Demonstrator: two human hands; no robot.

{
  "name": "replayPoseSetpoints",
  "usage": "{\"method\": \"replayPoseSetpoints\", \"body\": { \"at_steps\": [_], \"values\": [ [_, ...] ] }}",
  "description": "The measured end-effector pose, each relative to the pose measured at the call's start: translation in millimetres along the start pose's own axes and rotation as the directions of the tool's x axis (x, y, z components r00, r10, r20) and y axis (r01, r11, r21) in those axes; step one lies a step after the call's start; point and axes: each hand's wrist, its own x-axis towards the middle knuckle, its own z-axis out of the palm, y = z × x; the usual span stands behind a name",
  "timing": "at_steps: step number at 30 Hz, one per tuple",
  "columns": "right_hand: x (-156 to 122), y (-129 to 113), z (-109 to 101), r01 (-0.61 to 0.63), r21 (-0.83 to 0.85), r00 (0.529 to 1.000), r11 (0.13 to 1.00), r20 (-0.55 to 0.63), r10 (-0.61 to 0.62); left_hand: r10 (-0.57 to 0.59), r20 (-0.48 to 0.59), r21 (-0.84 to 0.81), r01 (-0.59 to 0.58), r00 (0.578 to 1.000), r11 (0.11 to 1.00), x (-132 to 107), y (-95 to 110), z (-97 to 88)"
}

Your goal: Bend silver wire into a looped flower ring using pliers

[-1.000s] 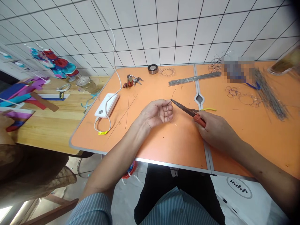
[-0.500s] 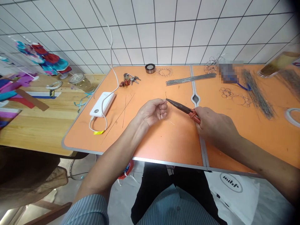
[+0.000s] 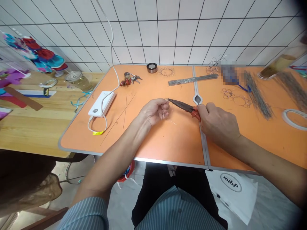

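Over the orange table my left hand (image 3: 156, 111) is closed, thumb against curled fingers, pinching a thin wire (image 3: 174, 122) whose loose end shows faintly below the fingers. In my right hand (image 3: 218, 123) are long-nose pliers (image 3: 183, 105) with red handles. Their dark tips meet my left thumb and fingertip, where the wire is held; the exact grip of the jaws is too small to make out. Two straight wires (image 3: 125, 111) lie crossed on the table to the left of my hands.
Behind my hands lie a bundle of straight wires (image 3: 192, 80), a roll of black tape (image 3: 152, 67) and keys (image 3: 134, 79). A white power strip (image 3: 102, 103) with its cord is at left. Bent wire shapes (image 3: 227, 93) and another wire bundle (image 3: 257, 95) lie at right.
The pliers' handles and my right hand have tilted up slightly, tips still at my left fingertips. The short wire end that stood above the tips no longer shows. The whole view has shifted a little.
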Motion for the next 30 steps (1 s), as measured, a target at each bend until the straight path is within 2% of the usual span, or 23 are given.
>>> {"method": "replayPoseSetpoints", "body": {
  "at_steps": [1, 2, 3, 4, 5, 6, 7, 9, 10, 11, 13, 15, 16, 18, 21, 23, 26, 30],
  "values": [
    [1.9, -0.9, -4.1, -0.032, 0.107, 0.996, 0.994, 0.087, 0.023, 0.019, -0.002, 0.009, -0.019, 1.000, 1.000, 0.5, -0.6, 0.3],
    [3.9, -1.6, -8.2, -0.085, 0.267, 0.969, 0.960, 0.247, 0.018, 0.047, -0.005, 0.023, -0.047, 0.999, 0.999, 1.1, -1.6, 0.7],
    [5.8, -2.3, -11.7, -0.179, 0.426, 0.904, 0.887, 0.427, -0.023, 0.083, -0.007, 0.039, -0.083, 0.997, 0.996, 1.6, -2.6, 1.2],
    [7.1, -2.9, -14.2, -0.295, 0.545, 0.813, 0.785, 0.574, -0.093, 0.121, -0.010, 0.055, -0.120, 0.993, 0.991, 2.0, -3.6, 1.5],
    [7.8, -3.4, -15.4, -0.393, 0.609, 0.735, 0.689, 0.659, -0.163, 0.156, -0.013, 0.069, -0.155, 0.988, 0.985, 2.3, -4.2, 1.8],
    [7.8, -3.7, -15.4, -0.437, 0.639, 0.720, 0.633, 0.671, -0.181, 0.184, -0.015, 0.081, -0.182, 0.983, 0.980, 2.2, -4.5, 1.8],
    [6.9, -3.7, -14.3, -0.430, 0.660, 0.751, 0.616, 0.641, -0.162, 0.203, -0.014, 0.085, -0.201, 0.979, 0.976, 1.8, -4.3, 1.6],
    [3.5, -1.6, -10.0, -0.363, 0.678, 0.860, 0.639, 0.508, -0.051, 0.204, 0.013, 0.079, -0.205, 0.979, 0.976, 0.3, -2.8, 0.6],
    [1.2, 0.8, -7.7, -0.366, 0.695, 0.885, 0.619, 0.466, 0.000, 0.197, 0.041, 0.070, -0.200, 0.979, 0.977, -0.7, -1.7, -0.2],
    [-1.2, 4.4, -5.8, -0.406, 0.727, 0.884, 0.554, 0.466, 0.036, 0.187, 0.079, 0.059, -0.192, 0.979, 0.980, -1.7, -0.6, -1.0],
    [-5.7, 14.4, -3.7, -0.558, 0.785, 0.824, 0.269, 0.563, 0.067, 0.155, 0.165, 0.028, -0.161, 0.974, 0.987, -3.5, 1.1, -2.3],
    [-9.3, 27.2, -4.1, -0.645, 0.763, 0.763, -0.035, 0.646, 0.033, 0.115, 0.234, -0.006, -0.117, 0.965, 0.993, -4.7, 1.8, -2.9],
    [-10.5, 34.2, -5.0, -0.666, 0.731, 0.738, -0.148, 0.675, 0.009, 0.098, 0.260, -0.022, -0.096, 0.961, 0.995, -5.3, 1.9, -2.9],
    [-11.7, 48.5, -7.4, -0.700, 0.658, 0.685, -0.277, 0.728, -0.003, 0.071, 0.294, -0.043, -0.061, 0.953, 0.997, -6.5, 1.6, -2.4],
    [-12.9, 68.3, -11.7, -0.740, 0.600, 0.611, -0.305, 0.789, 0.069, 0.054, 0.329, -0.048, -0.041, 0.943, 0.998, -8.5, 1.1, -1.8],
    [-15.9, 77.5, -15.6, -0.756, 0.585, 0.590, -0.294, 0.803, 0.082, 0.057, 0.343, -0.048, -0.043, 0.938, 0.998, -9.4, 1.0, -2.1],
    [-25.5, 82.0, -23.8, -0.766, 0.591, 0.597, -0.251, 0.800, 0.063, 0.070, 0.359, -0.067, -0.049, 0.931, 0.997, -9.5, 1.2, -3.5],
    [-40.7, 75.2, -32.1, -0.771, 0.599, 0.606, -0.218, 0.794, 0.038, 0.077, 0.370, -0.077, -0.052, 0.926, 0.996, -8.8, 1.2, -4.7]
  ]
}}
